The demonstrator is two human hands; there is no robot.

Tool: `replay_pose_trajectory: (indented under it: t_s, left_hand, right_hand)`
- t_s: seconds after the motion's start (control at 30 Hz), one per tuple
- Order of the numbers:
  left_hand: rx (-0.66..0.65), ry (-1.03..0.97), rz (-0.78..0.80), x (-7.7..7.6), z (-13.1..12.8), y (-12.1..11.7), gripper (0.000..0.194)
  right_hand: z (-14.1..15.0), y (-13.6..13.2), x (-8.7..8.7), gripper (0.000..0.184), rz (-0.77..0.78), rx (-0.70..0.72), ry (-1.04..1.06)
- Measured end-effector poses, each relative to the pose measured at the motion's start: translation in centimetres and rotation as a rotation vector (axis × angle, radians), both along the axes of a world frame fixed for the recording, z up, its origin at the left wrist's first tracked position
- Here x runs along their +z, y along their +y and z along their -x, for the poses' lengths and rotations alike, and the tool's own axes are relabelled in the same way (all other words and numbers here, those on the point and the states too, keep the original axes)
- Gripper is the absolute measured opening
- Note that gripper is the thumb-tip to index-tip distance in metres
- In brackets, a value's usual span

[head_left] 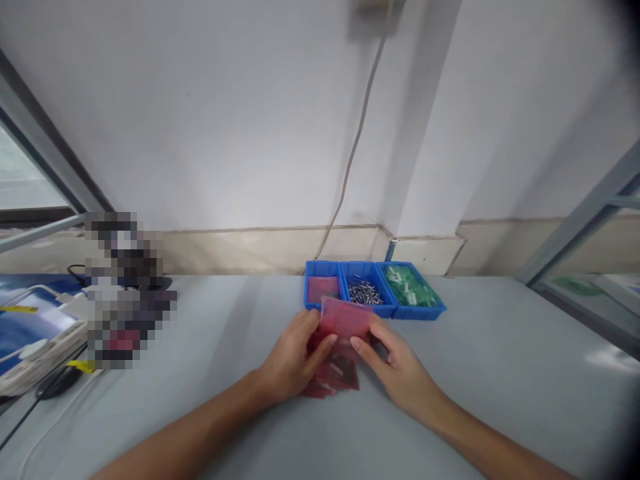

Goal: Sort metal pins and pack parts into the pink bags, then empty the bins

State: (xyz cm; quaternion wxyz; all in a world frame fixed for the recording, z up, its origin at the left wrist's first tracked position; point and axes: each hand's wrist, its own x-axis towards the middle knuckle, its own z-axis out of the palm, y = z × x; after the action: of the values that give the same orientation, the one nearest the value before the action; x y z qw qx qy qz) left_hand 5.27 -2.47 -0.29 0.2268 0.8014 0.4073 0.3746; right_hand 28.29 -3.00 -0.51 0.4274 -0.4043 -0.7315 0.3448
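Between my two hands is a pink translucent plastic bag (pixel 347 319), held up over the table. My left hand (pixel 295 357) pinches its left side with thumb and fingers. On the right side, my right hand (pixel 397 363) pinches it the same way. Below lie several more pink bags (pixel 337 373) in a loose pile, with something small and dark inside the top one. Behind my hands stand three blue bins. The left bin (pixel 323 268) contains pink bags, the middle bin holds metal screw-like pieces (pixel 364 292), and the right one has green bags (pixel 410 287) with pale contents.
A white power strip (pixel 35 360) with plugs and cables lies at the left, beside a black computer mouse (pixel 59 383). A blurred-out area covers things near it. The wall (pixel 225 133) rises behind the grey table (pixel 220 307), with a cable (pixel 359 133) hanging down it.
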Motion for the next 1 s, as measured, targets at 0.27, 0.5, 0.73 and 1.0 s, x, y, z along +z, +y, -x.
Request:
replay_pose_trajectory:
  t_s: [0.27, 0.5, 0.73, 1.0]
  left_hand:
    - [-0.005, -0.022, -0.015, 0.14, -0.09, 0.09, 0.025]
    - [-0.007, -0.01, -0.011, 0.22, 0.02, 0.02, 0.027]
    - [-0.021, -0.006, -0.016, 0.4, 0.12, -0.1, 0.024]
    - [-0.055, -0.005, -0.035, 0.56, 0.19, -0.13, 0.022]
  right_hand:
    - [-0.02, 0.03, -0.27, 0.024, -0.006, -0.008, -0.006]
    - [-0.06, -0.08, -0.17, 0.022, -0.013, -0.017, 0.0]
    - [-0.08, -0.02, -0.15, 0.022, -0.027, -0.038, -0.011]
    - [0.0, -0.17, 0.02, 0.024, -0.044, -0.029, -0.03]
